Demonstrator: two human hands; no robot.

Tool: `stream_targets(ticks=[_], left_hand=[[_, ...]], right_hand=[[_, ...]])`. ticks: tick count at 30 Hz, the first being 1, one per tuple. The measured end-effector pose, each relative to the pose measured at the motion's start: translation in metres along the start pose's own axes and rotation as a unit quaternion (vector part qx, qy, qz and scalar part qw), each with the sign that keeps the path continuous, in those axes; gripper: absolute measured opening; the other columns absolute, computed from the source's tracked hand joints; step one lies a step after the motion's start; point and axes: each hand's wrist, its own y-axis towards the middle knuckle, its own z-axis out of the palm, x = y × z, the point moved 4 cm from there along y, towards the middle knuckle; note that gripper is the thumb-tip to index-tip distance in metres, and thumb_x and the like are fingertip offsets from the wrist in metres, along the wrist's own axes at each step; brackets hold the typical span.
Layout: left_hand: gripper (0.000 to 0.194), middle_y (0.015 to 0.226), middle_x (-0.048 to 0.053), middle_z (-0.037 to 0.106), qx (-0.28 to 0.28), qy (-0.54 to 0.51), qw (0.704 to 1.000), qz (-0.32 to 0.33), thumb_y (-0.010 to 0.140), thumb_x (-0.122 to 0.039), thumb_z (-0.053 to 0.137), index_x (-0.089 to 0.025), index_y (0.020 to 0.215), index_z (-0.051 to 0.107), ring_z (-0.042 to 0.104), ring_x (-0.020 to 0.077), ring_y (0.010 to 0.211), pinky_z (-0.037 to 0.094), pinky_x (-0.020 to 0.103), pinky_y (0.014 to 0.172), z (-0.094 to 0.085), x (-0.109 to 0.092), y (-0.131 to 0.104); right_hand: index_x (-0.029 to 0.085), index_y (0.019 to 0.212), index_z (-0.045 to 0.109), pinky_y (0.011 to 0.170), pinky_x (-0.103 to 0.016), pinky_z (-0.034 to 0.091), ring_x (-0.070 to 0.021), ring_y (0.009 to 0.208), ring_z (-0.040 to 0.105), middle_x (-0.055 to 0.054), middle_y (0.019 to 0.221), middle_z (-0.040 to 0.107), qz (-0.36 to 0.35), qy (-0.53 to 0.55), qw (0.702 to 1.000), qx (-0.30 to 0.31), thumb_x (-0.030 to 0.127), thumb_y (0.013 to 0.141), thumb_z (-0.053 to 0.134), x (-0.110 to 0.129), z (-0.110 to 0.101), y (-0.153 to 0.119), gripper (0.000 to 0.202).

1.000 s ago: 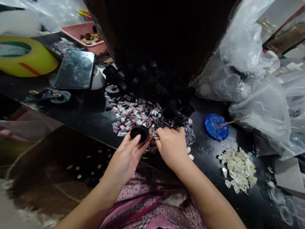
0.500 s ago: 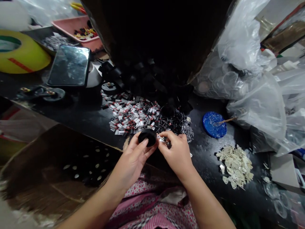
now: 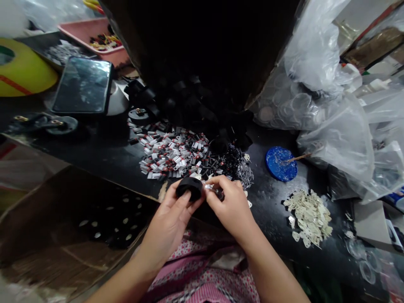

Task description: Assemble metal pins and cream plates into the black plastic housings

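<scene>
A round, hollow black cap (image 3: 190, 187) is gripped by my left hand (image 3: 176, 210), its open side tilted towards me and the thumb pressed inside the rim. Just to its right, my right hand (image 3: 229, 202) pinches a small part with a whitish end and a dark, rounded end (image 3: 218, 193), close against the cap's side; its exact kind is hard to make out. Beyond my hands lies a heap of small white and grey sleeves with red rings (image 3: 170, 153). Small black springs and pins (image 3: 225, 164) are piled beside it.
A large dark box (image 3: 202, 46) with black parts stands at the back. On the right are a blue lid with a stick (image 3: 280, 164), pale flat plates (image 3: 309, 214) and plastic bags (image 3: 341, 139). A dark-screened device (image 3: 82, 85) lies left; a carton (image 3: 41, 227) sits below the table edge.
The black cap has tipped so more of its outer wall shows, and the part in my right hand shows more of its dark end. The whole view has shifted slightly.
</scene>
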Motion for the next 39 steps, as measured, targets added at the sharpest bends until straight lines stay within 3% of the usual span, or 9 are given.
stream_targets(ticks=[3,6,12,19,23,25,28,33,39], left_hand=[[0.011,0.110,0.003,0.072,-0.020,-0.020,0.999,0.037,0.089,-0.024,0.071,-0.025,0.100,0.071,0.067,0.0203,0.108,0.056,0.035,0.099,0.000,-0.006,0.007],[0.016,0.110,0.003,0.073,-0.040,-0.051,0.997,0.033,0.086,-0.022,0.073,-0.024,0.102,0.071,0.069,0.0201,0.102,0.057,0.035,0.097,0.001,-0.007,0.016],[0.015,0.105,0.002,0.076,-0.030,-0.083,0.996,0.008,0.088,-0.018,0.070,-0.023,0.102,0.071,0.072,0.0191,0.096,0.059,0.033,0.090,0.007,-0.006,0.027],[0.014,0.104,0.000,0.076,-0.028,-0.092,0.995,0.020,0.089,-0.019,0.069,-0.025,0.102,0.071,0.072,0.0183,0.097,0.059,0.035,0.092,0.006,-0.006,0.027],[0.015,0.102,0.003,0.076,-0.008,-0.065,0.998,0.017,0.087,-0.021,0.072,-0.023,0.102,0.073,0.071,0.0189,0.096,0.059,0.036,0.094,0.008,-0.009,0.021],[0.017,0.107,0.005,0.076,0.007,-0.048,0.999,0.010,0.087,-0.022,0.073,-0.023,0.104,0.074,0.071,0.0200,0.098,0.059,0.036,0.094,0.010,-0.009,0.016],[0.016,0.113,0.005,0.075,0.027,-0.024,0.999,-0.006,0.088,-0.024,0.072,-0.025,0.104,0.074,0.071,0.0200,0.101,0.060,0.035,0.093,0.016,-0.004,0.011],[0.013,0.110,0.004,0.076,0.038,-0.001,0.998,-0.040,0.089,-0.026,0.071,-0.026,0.101,0.075,0.071,0.0198,0.099,0.060,0.035,0.094,0.019,0.007,0.007],[0.020,0.113,0.001,0.075,0.032,0.021,0.999,-0.019,0.088,-0.026,0.073,-0.029,0.108,0.073,0.067,0.0192,0.109,0.058,0.032,0.097,0.021,0.012,0.002]], right_hand=[[0.022,0.106,0.067,0.088,-0.038,0.035,-0.0220,0.092,0.068,-0.003,0.104,0.074,-0.043,-0.145,0.988,0.005,0.021,0.097,0.055,0.007,0.000,0.019,0.015],[0.017,0.101,0.065,0.085,-0.043,0.036,-0.0258,0.083,0.067,-0.009,0.100,0.072,-0.069,-0.308,0.949,0.014,0.018,0.096,0.051,0.015,0.004,0.038,0.015],[0.016,0.098,0.063,0.082,-0.043,0.039,-0.0255,0.081,0.067,-0.010,0.099,0.070,-0.094,-0.363,0.926,0.043,0.018,0.095,0.050,0.024,0.011,0.051,0.013],[0.014,0.100,0.064,0.088,-0.045,0.039,-0.0264,0.087,0.067,-0.012,0.101,0.071,-0.079,-0.300,0.950,0.041,0.018,0.095,0.048,0.023,0.005,0.052,0.018],[0.019,0.096,0.064,0.081,-0.034,0.044,-0.0188,0.081,0.065,-0.002,0.091,0.072,-0.006,-0.008,1.000,0.017,0.021,0.088,0.059,0.006,-0.011,0.032,0.010],[0.021,0.093,0.066,0.072,-0.028,0.045,-0.0153,0.074,0.062,0.002,0.084,0.070,0.038,0.136,0.990,0.003,0.025,0.086,0.062,-0.004,-0.017,0.018,0.008],[0.022,0.089,0.067,0.068,-0.026,0.045,-0.0141,0.072,0.060,0.003,0.082,0.069,0.066,0.230,0.971,-0.021,0.029,0.084,0.065,-0.012,-0.021,0.001,0.009],[0.022,0.087,0.067,0.077,-0.030,0.045,-0.0169,0.081,0.063,0.001,0.086,0.068,0.031,0.152,0.986,-0.060,0.024,0.087,0.064,-0.016,-0.024,-0.008,0.004],[0.021,0.088,0.067,0.083,-0.032,0.041,-0.0165,0.085,0.064,0.000,0.089,0.069,0.000,0.047,0.996,-0.075,0.024,0.089,0.069,-0.015,-0.028,-0.014,0.004]])
